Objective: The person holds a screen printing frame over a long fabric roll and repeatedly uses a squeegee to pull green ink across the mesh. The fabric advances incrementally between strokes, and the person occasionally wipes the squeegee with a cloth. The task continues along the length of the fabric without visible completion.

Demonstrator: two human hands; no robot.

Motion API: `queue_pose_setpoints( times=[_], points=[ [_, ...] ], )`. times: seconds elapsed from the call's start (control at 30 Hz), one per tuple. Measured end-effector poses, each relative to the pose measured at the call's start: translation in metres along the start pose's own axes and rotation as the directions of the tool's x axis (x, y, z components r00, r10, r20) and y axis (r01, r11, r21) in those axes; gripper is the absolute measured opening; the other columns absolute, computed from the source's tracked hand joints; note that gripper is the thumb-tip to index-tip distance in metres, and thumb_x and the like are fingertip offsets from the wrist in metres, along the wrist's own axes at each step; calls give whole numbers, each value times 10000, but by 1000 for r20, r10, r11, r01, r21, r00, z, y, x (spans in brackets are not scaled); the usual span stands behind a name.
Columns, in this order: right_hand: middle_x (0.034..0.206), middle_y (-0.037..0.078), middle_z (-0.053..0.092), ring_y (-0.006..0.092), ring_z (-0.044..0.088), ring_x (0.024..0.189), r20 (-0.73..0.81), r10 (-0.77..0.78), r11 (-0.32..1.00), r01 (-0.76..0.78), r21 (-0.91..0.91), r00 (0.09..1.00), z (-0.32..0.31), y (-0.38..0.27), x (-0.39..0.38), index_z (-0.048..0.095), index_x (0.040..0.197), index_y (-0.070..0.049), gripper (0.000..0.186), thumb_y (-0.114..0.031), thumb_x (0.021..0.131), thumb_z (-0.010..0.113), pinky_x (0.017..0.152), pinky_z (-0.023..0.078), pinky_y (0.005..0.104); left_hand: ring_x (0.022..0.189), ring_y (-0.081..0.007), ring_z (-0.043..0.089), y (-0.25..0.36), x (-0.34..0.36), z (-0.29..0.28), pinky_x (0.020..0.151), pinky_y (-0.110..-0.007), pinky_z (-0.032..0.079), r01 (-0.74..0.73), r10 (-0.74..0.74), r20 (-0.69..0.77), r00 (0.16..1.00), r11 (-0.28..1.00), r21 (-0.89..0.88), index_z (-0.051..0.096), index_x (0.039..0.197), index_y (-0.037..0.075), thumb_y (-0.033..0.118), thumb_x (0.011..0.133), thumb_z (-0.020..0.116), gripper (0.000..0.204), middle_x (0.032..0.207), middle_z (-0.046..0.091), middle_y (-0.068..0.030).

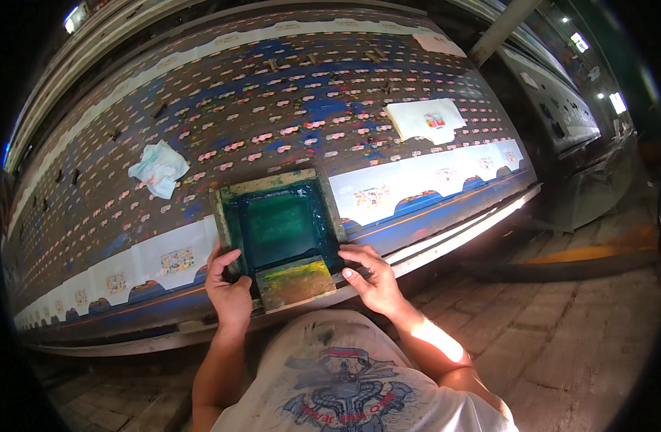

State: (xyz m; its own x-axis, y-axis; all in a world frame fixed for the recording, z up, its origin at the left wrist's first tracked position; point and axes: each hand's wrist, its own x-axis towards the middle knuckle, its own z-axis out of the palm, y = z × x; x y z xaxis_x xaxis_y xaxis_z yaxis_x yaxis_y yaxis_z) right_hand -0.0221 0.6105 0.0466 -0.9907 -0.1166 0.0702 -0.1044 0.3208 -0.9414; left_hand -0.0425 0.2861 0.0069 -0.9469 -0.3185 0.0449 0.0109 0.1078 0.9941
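A wooden screen printing frame (304,176) with a dark green mesh (273,223) lies over the near edge of a long printing table, and a paint-stained board (294,282) sits across its lower end. My left hand (230,284) grips the frame's left side, thumb bent in and index finger along the edge. My right hand (370,281) holds the right side near the lower corner. Under and beside the frame runs a strip of white cut pieces (410,180) with small colourful prints.
A crumpled pale cloth (159,169) lies left of the frame, a stack of printed white pieces (423,119) to the right and small blocks (159,108) farther back. A pole (503,32) rises at the back right, beside another long table (561,122). An orange curved object (568,252) is low at right.
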Motion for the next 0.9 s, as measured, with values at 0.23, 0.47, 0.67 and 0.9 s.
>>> queue_pose_setpoints(
  times=[0.23,0.47,0.67,0.9],
  points=[
    [1408,149,779,346,654,1387,-4,-80,997,80,-9,997,-101,43,11,778,1379,-27,367,-190,1053,825,1232,445,488,1672,-344,434,7,-10,118,1334,-426,330,-35,35,-17,999,999,-24,799,1199,34,-226,698,616,594,1752,494,-238],
    [1434,135,771,377,606,1456,-5,-107,990,106,-90,994,-197,84,9,787,1383,-54,387,-144,1011,842,1284,407,517,1664,-348,447,-6,-29,219,1334,-424,350,27,-27,2,1000,989,-143,799,1198,34,-233,688,620,603,1734,515,-222],
    [1452,139,760,399,595,1472,69,-136,990,137,-20,988,-229,94,12,788,1366,-51,385,-74,985,829,1294,401,535,1660,-332,456,3,-31,240,1342,-430,364,109,-109,8,994,976,-188,798,1197,16,-281,671,589,639,1756,518,-200],
    [1447,175,748,439,598,1472,-9,-151,982,149,-120,989,-225,93,11,797,1338,-26,363,-61,978,828,1249,447,557,1590,-292,538,-2,-33,238,1232,-378,462,133,-134,0,991,985,-112,799,1231,44,-300,670,612,684,1790,493,-168]
  ],
)
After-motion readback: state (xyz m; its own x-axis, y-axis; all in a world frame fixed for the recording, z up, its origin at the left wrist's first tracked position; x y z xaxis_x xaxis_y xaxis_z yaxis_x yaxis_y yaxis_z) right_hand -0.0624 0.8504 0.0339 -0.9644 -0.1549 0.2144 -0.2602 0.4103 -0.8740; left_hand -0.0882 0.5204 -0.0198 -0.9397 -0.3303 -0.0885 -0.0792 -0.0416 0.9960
